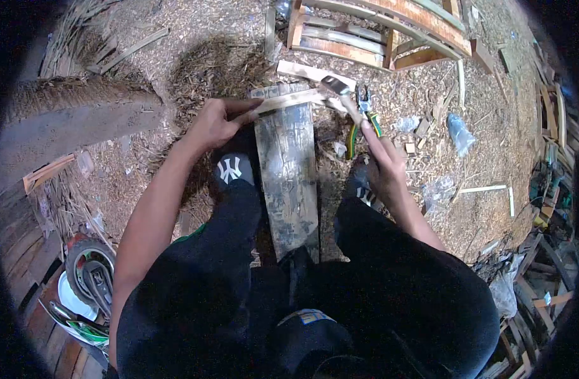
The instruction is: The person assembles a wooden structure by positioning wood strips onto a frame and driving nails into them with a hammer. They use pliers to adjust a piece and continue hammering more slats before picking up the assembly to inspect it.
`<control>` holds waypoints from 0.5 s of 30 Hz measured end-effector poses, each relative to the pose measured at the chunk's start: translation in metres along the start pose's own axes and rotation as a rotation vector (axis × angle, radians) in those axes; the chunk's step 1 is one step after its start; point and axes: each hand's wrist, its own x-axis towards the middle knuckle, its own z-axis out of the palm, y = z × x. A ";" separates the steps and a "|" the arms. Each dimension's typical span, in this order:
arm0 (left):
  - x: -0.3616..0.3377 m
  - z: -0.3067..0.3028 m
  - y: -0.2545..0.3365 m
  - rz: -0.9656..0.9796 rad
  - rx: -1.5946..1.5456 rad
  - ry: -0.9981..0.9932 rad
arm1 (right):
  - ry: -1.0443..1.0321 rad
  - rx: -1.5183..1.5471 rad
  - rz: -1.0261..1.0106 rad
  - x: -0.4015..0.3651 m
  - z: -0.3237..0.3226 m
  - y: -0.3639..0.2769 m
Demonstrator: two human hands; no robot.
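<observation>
My left hand (217, 126) is closed, its thumb and fingers pinching one end of a thin wooden strip (289, 101). That strip lies across the far end of a worn plank (289, 164) running between my legs. In my closed right hand (385, 161) is a hammer (351, 107), slightly blurred, its dark head over the strip's right end. Pliers with green and yellow handles (352, 140) lie on the ground beyond the plank's right side, partly behind my right hand. A pale wooden piece (302, 70) rests just past the plank's far end.
Wood chips cover the ground. A slatted wooden frame (378, 38) stands at the back. Clear plastic bags (460, 134) and small offcuts lie to the right. A large board (81, 123) extends from the left. Near the lower left are a wheel (90, 271) and a white container (74, 298).
</observation>
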 end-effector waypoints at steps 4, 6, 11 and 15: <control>-0.002 0.001 -0.001 0.066 0.095 0.053 | -0.180 -0.127 0.086 0.005 -0.004 -0.009; 0.000 0.003 -0.004 0.086 0.060 0.055 | -0.232 -0.116 0.095 0.010 -0.008 -0.010; -0.003 0.001 -0.005 0.169 0.134 0.108 | -0.029 -0.026 0.049 0.029 -0.016 -0.031; -0.004 -0.001 -0.002 0.267 0.265 0.166 | -0.085 -0.086 0.075 0.025 -0.018 -0.024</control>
